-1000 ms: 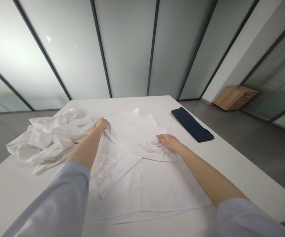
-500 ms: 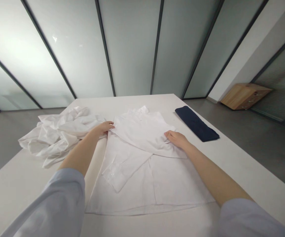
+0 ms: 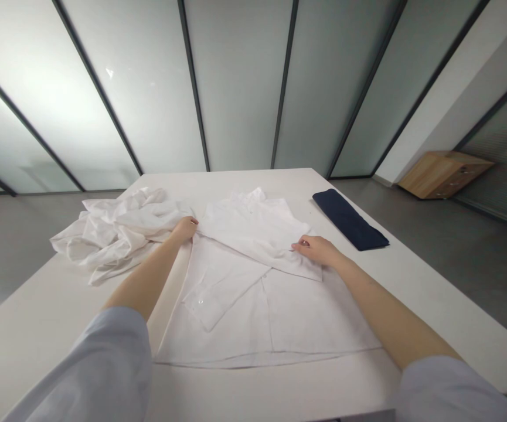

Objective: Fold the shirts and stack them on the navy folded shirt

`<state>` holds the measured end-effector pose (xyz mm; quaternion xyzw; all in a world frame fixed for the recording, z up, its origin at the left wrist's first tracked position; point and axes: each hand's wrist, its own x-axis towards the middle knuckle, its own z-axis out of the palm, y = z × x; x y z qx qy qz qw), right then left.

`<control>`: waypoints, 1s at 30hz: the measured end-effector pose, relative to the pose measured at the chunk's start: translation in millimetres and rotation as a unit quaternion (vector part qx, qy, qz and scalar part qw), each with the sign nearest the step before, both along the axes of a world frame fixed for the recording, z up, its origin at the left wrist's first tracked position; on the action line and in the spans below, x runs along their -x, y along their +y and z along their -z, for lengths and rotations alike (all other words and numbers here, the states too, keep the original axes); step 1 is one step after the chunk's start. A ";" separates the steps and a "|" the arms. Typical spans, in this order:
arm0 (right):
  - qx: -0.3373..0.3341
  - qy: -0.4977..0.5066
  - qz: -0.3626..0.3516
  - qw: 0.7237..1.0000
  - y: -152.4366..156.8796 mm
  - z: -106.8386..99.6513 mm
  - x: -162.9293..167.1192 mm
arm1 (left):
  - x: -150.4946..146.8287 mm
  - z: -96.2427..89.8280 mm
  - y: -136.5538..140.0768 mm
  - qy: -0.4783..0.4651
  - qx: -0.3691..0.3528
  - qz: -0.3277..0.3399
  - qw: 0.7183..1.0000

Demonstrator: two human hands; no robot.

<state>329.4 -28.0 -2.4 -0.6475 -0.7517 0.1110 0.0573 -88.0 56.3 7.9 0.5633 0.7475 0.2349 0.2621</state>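
A white shirt (image 3: 235, 316) lies spread on the white table, its collar at the far end and its hem towards me. Its sleeves are folded across the body, and one cuff rests at the lower left. At the shirt's left edge, my left hand (image 3: 186, 228) is closed on the cloth near the shoulder. My right hand (image 3: 317, 249) pinches the fabric of the upper sleeve on the right side. The fingertips of both hands are partly hidden by cloth and knuckles.
A crumpled heap of white cloth (image 3: 116, 231) lies left of the shirt, beside my left forearm. A folded dark navy cloth (image 3: 350, 220) rests near the right edge of the table (image 3: 446, 328). Beyond stand frosted glass panels and a wooden cabinet (image 3: 442, 174).
The view has shifted slightly. The folded sleeve's end at the right has drawn a little inward and away from me under my right hand. My left hand stays at the left edge.
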 end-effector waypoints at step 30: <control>0.163 0.156 -0.068 0.972 -43.8 -17.1 7.7 | -45.5 41.5 -27.4 0.361 -0.045 0.166 0.917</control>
